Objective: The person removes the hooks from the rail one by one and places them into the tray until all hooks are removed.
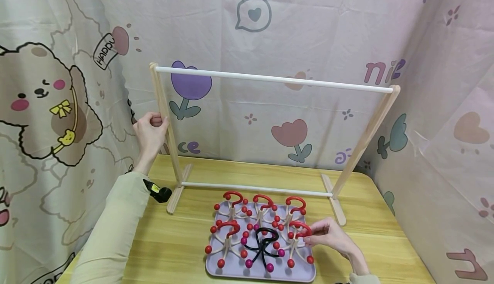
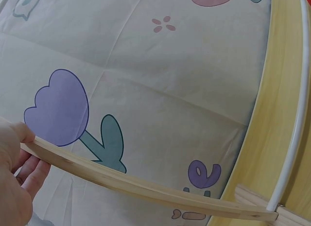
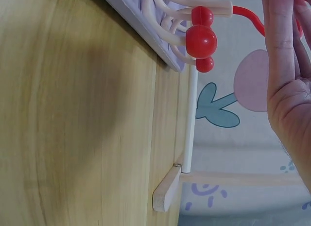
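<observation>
Head view: I note left hand (image 1: 149, 133) curled round left post of rack (image 1: 165, 116), well apart from tray (image 1: 216, 270). Right hand (image 1: 328, 234) nearer; fingertips pinch red hook of hanger (image 1: 299, 232) just left of hand, stem running toward me.

Left wrist view: fingers (image 2: 34, 175) wrapped under post, thumb on top.

Right wrist view: fingers (image 3: 284, 51) extended toward hook; pinch itself I cannot tell. Hanger's red balls (image 3: 201, 40) left of palm.
</observation>
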